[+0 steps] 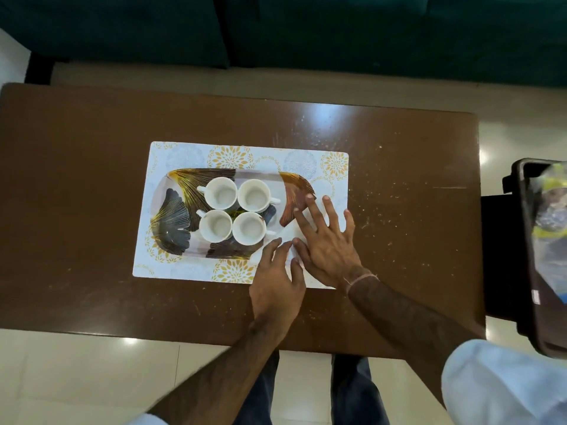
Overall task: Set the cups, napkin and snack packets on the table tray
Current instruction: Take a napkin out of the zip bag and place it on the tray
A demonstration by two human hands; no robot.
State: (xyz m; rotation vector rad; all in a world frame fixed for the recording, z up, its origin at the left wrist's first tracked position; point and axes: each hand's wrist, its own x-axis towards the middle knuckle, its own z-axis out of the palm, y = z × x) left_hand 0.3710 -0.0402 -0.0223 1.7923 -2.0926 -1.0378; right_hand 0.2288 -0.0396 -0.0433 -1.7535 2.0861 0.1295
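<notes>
**Napkin time: both hands press it flat on the tray**

Cups come first, and they look done. Four white cups (pixel 233 214) stand close together in a square in the middle of the tray (pixel 171 216). All four look empty, with handles poking out to the sides. The tray has big gold and dark leaf shapes on it, and it sits on a flowery mat (pixel 190 151) on the brown table (pixel 92 142).

Now the person is busy with the napkin (pixel 287 233). It is white and lies at the right end of the tray, just beside the cups. Most of it is hidden under the hands, so I cannot tell if it is folded neatly.

The right hand (pixel 328 240) is spread wide and lies flat on the napkin, fingers fanned out, holding nothing. The left hand (pixel 277 282) is also flat and holding nothing, with its fingertips touching the near edge of the napkin. I think they are smoothing it or squaring it up.

Snack packets are not on the tray yet. Over at the right side of the room there is a dark bin (pixel 527 259) with shiny wrapped things (pixel 549 216) inside. Those may be the packets, but they are too blurry to be sure.

Next, I think, the hands need to lift off gently so the napkin stays put. Then one hand must reach far right for the packets and lay them on a free bit of tray without bumping the cups.
</notes>
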